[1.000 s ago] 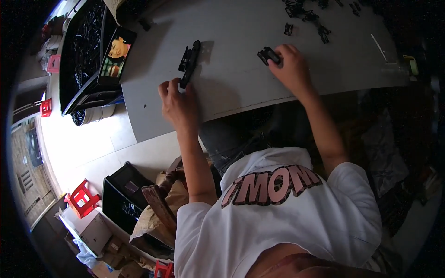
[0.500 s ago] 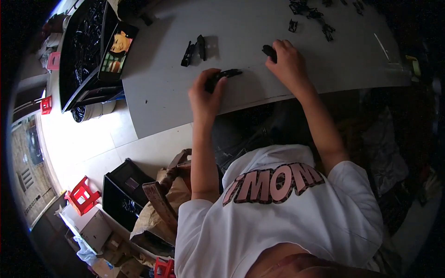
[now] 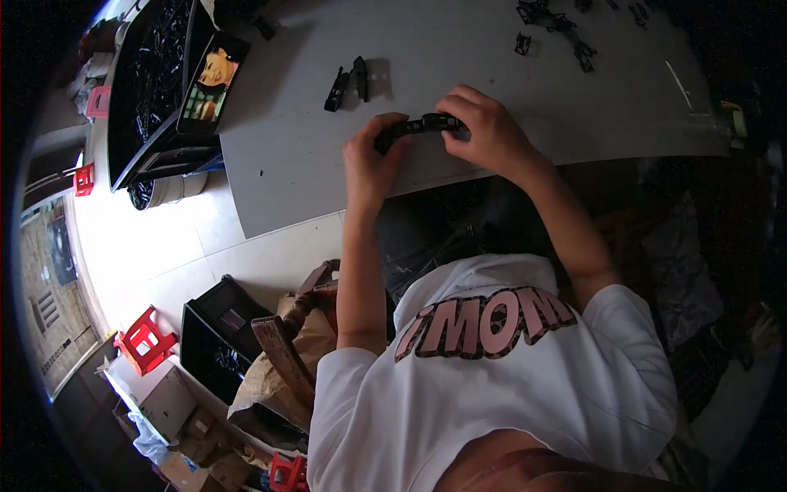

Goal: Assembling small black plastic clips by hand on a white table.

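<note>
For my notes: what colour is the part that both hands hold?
Black. The part shows best in the head view, between the left hand and right hand.

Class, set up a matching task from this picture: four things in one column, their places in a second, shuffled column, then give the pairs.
Things:
1. long black part
2. phone
3. red stool
4. small black clips

Places:
A. on the floor, lower left
B. far right end of the table
C. between both hands
D. leaning on the black tray

Pairs: 1-C, 2-D, 3-A, 4-B
</note>
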Demonstrator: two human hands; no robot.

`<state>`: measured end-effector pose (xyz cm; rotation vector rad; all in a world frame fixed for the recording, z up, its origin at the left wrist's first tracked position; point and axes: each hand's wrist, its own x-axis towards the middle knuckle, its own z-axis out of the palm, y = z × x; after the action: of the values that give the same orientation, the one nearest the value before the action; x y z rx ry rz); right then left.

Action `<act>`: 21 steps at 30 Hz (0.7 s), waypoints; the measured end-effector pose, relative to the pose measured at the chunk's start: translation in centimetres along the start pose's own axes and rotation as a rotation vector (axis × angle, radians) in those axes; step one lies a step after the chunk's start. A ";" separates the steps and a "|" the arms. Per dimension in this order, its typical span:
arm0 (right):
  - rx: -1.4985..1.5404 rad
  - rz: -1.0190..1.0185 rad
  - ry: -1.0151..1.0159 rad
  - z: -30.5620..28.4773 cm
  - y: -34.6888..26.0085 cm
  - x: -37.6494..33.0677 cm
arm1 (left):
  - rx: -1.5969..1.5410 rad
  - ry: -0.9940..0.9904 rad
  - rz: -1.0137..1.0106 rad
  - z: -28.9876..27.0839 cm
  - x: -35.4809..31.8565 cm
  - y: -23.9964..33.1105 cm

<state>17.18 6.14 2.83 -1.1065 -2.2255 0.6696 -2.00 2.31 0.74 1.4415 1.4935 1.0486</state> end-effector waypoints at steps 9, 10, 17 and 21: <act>-0.231 -0.137 -0.126 -0.1 -1.0 0.1 | -0.023 0.045 0.116 1.8 -0.4 0.0; -0.232 -0.137 -0.126 0.1 -1.0 -0.1 | 0.018 0.083 0.118 2.1 -0.4 0.2; 0.157 0.131 -0.150 -2.0 0.6 -2.1 | -0.313 0.030 0.163 2.3 -1.6 1.1; 0.482 0.339 -0.335 -2.6 0.6 -4.8 | -0.464 -0.229 -0.152 2.9 -4.0 1.5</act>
<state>21.69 2.93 3.09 -1.1844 -1.9776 1.5403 1.36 -1.58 1.15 1.0614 1.0873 1.0158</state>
